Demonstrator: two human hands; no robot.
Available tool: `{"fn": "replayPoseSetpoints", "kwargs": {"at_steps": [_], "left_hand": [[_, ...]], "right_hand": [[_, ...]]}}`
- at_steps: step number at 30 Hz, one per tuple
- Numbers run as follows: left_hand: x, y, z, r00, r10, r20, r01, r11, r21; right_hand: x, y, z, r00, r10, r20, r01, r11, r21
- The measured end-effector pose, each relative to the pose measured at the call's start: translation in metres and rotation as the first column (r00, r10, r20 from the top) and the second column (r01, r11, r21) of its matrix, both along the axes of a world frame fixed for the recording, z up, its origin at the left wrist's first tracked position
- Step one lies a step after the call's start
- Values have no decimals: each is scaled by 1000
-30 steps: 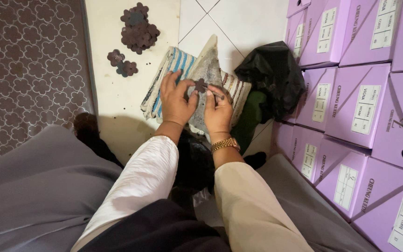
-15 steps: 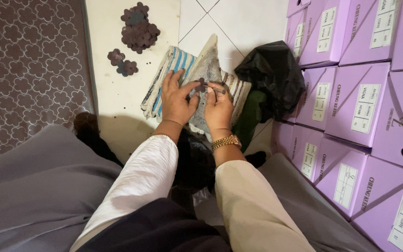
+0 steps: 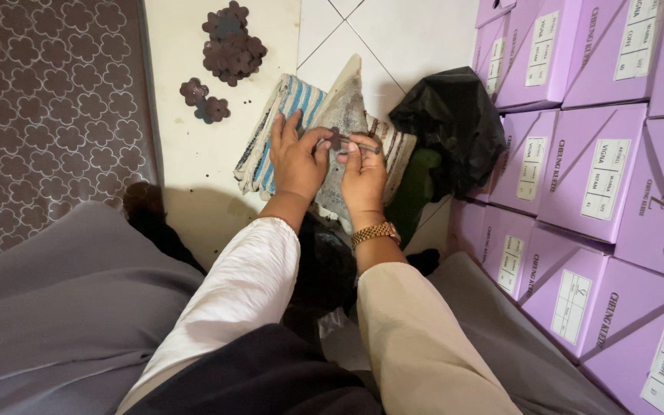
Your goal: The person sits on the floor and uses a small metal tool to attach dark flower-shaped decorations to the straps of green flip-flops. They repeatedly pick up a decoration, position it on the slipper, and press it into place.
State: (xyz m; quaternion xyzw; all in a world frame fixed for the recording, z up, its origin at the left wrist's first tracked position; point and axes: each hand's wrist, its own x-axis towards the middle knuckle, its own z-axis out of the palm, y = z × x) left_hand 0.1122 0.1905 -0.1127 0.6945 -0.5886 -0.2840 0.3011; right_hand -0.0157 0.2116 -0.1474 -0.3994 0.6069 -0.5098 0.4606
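Lilac boxes (image 3: pixel 578 154) stay closed beside both hands, left hand (image 3: pixel 297 157) and right hand (image 3: pixel 363 173), pinching a dark flower-shaped piece (image 3: pixel 335 139).

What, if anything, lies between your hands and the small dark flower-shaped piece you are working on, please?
Nothing visible does. The left hand and the right hand both touch the small dark flower-shaped piece with their fingertips, over the grey cloth. The other dark flower pieces lie apart on the floor.

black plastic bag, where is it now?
Head view, right of centre: the black plastic bag lies on the floor, just right of the right hand, against the stacked purple boxes.
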Motion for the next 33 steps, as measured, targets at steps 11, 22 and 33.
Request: {"fn": "replayPoseSetpoints", "kwargs": {"at_steps": [11,22,33], "left_hand": [[2,2,-3,1000,-22,-3,22,999,-46],[5,2,3,997,-51,-58,49,998,-24],[8,4,4,997,-65,-50,65,998,-8]], "right_hand": [[6,-1,19,996,10,-86,-6,999,48],[7,-1,21,997,24,-79,-21,999,46],[4,0,8,999,41,-34,-42,999,-18]]}}
